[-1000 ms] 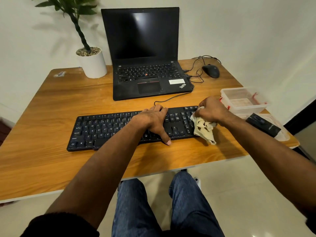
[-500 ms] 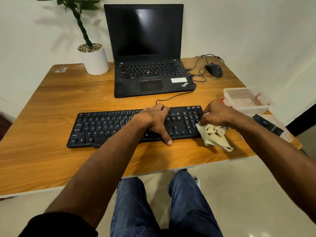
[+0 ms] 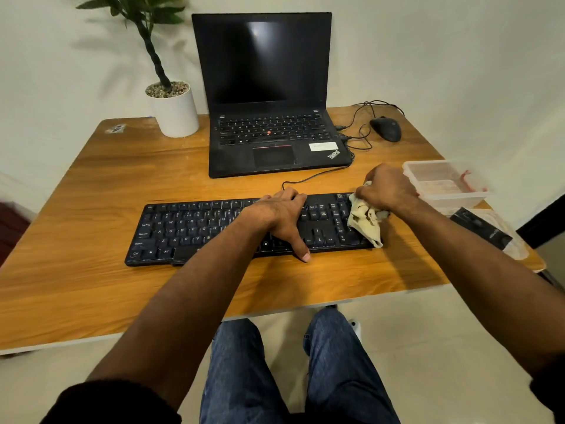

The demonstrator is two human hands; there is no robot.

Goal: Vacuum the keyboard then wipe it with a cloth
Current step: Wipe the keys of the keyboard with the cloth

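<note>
A black full-size keyboard (image 3: 195,228) lies across the near middle of the wooden desk (image 3: 91,283). My left hand (image 3: 281,215) rests flat on its middle keys, fingers spread over the far edge and thumb hooked over the near edge. My right hand (image 3: 388,188) grips a crumpled cream cloth (image 3: 365,220) that lies on the keyboard's right end, over the number pad. A black handheld vacuum (image 3: 480,229) lies on a clear lid at the desk's right edge.
An open black laptop (image 3: 269,96) stands behind the keyboard, cables running to a black mouse (image 3: 385,129). A white plant pot (image 3: 175,110) sits back left. A clear plastic box (image 3: 443,185) stands right of my right hand. My knees show below the desk's edge.
My right hand with the cloth swung off the keyboard's right end toward me, then came back up onto the number pad. My left hand stayed put on the keys.
</note>
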